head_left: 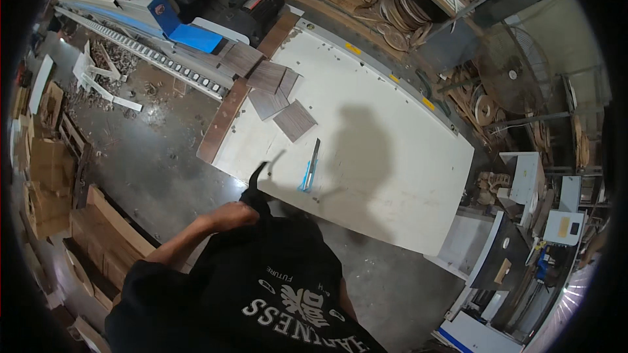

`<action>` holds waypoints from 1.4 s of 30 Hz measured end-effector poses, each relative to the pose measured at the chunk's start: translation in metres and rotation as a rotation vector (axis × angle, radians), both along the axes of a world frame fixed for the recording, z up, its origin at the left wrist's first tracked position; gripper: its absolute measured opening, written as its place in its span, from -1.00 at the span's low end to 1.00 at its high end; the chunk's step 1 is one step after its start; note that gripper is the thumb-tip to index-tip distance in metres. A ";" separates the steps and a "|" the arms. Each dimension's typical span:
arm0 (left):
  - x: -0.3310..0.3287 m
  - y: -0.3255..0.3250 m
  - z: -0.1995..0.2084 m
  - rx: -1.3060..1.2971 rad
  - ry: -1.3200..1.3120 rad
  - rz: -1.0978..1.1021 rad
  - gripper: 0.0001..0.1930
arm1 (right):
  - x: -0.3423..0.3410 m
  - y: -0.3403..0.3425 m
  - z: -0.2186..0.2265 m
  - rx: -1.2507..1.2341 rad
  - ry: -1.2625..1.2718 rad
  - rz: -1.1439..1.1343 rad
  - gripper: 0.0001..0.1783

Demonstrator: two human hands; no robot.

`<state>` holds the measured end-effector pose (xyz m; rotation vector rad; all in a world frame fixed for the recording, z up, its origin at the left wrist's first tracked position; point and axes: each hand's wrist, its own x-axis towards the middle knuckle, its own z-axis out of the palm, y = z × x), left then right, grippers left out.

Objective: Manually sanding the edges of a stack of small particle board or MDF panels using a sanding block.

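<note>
Beside the desk (pixel 418 157), the left grip (pixel 237 216) seemingly clutches a black strap (pixel 257 175), which, swinging, could knock the cutter (pixel 311 167); right grip, can't tell.

The right hand — out of sight behind the black garment (pixel 242 281).

black strip (pixel 256 180) | slim, curved | free end up | at left hand (pixel 237 214), grip unclear

Utility knife (pixel 310 168) on table (pixel 425 163); board pieces (pixel 295 121) at its 11 o'clock, electric motor (pixel 254 12) beyond them, fan (pixel 513 65) at 2.
</note>
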<state>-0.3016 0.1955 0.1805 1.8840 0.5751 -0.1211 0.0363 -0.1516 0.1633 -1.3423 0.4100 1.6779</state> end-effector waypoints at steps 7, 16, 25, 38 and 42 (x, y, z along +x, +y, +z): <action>-0.018 0.057 0.014 -0.012 0.093 -0.038 -0.77 | -0.072 0.081 0.057 -0.012 -0.025 -0.143 -0.35; -0.002 0.213 0.021 0.194 0.232 -0.137 -0.60 | -0.090 0.088 0.010 0.050 -0.190 -0.104 -0.39; 0.065 0.423 -0.057 1.018 0.526 -0.213 0.67 | -0.105 0.088 0.029 0.009 -0.429 0.018 -0.60; 0.102 0.417 -0.076 0.855 0.328 -0.293 0.53 | -0.144 0.027 0.001 -0.256 -0.644 0.129 -0.58; 0.123 0.403 -0.070 0.842 0.410 -0.214 0.50 | -0.155 0.031 0.017 -0.201 -0.628 -0.021 -0.58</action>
